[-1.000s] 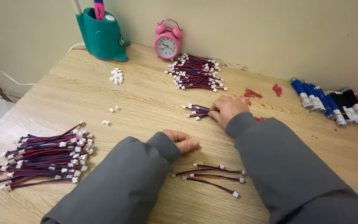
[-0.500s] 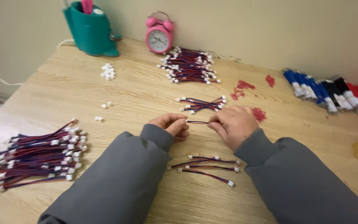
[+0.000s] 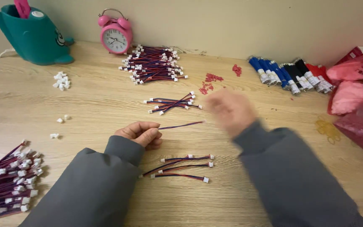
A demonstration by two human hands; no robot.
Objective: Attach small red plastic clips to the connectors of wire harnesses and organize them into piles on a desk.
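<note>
Fingers (image 3: 148, 129) of our left hand (image 3: 141, 133) pinched one thin red-and-blue wire (image 3: 181, 125) by its end, wire jutting level toward our blurred right hand (image 3: 230, 111), whose finger state we could not tell, above the wooden table (image 3: 85, 105), near a small finished cable group (image 3: 181, 166).

Thin red-blue wire (image 3: 180, 125), one end pinched in left fingers (image 3: 144, 131), free end pointing right, just above table.
</note>
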